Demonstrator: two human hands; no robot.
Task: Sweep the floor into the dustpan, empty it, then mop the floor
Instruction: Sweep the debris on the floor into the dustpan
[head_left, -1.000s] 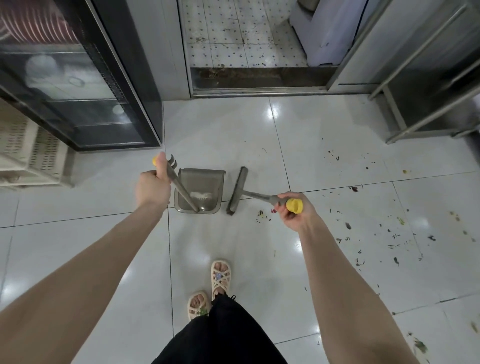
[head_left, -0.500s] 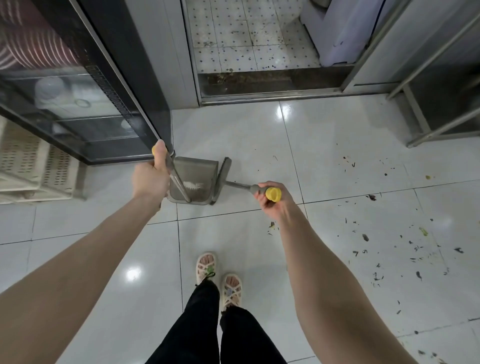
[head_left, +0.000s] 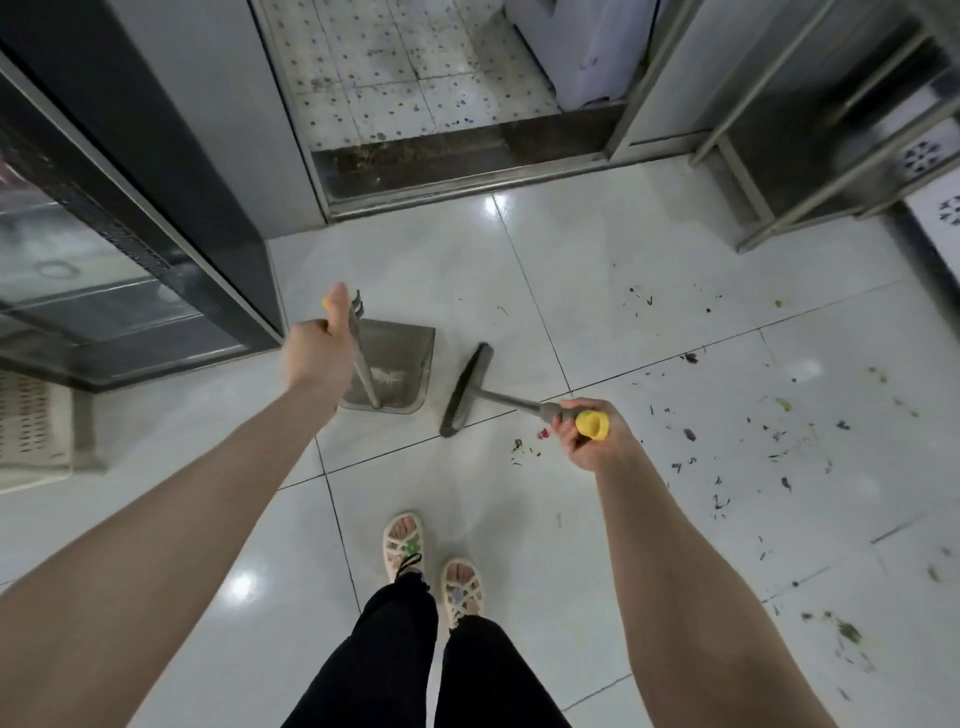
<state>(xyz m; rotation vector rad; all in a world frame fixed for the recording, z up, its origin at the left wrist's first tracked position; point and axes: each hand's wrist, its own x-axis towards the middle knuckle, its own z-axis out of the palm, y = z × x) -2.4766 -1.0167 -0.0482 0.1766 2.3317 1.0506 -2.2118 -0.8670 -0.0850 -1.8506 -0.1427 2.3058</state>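
Note:
A grey dustpan (head_left: 402, 358) stands on the white tiled floor with pale debris inside it. My left hand (head_left: 314, 353) grips the top of its long upright handle. My right hand (head_left: 589, 434) holds the yellow-capped end of a grey broom handle. The broom head (head_left: 466, 388) rests on the floor a short way right of the dustpan's open side. A small heap of dark and coloured scraps (head_left: 524, 448) lies just below my right hand. More scraps (head_left: 727, 441) are scattered over the tiles to the right.
A glass-fronted black cabinet (head_left: 130, 249) stands at the left, with a pale slotted crate (head_left: 31, 431) below it. A doorway with a dirty threshold (head_left: 457, 161) leads to a spotted tiled floor ahead. A metal rack (head_left: 810, 156) stands at the right. My sandalled feet (head_left: 431, 561) are below.
The broom head was against the dustpan's mouth half a second ago and has since pulled back to the right. The dustpan stays in my left hand's grip.

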